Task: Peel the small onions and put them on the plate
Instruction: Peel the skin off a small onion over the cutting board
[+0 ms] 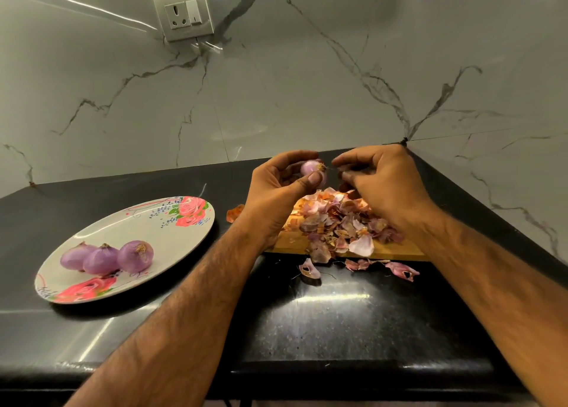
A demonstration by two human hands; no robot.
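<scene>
One small onion (312,169), light, firm and probably slick once bare, sits gripped in the left hand (276,191); the right hand (381,185) pinches its dry root (322,167), likely the best purchase.

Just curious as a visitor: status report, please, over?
Left hand holds onion; right hand curled at its root, grip unclear. Three onions on plate. Nothing blocking.

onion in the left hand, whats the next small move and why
Probably pinch off the root tuft with the right hand. The left hand grips the onion, which looks mostly peeled, its tuft facing the right hand close beside it. Then it can join the three onions on the plate.
</scene>
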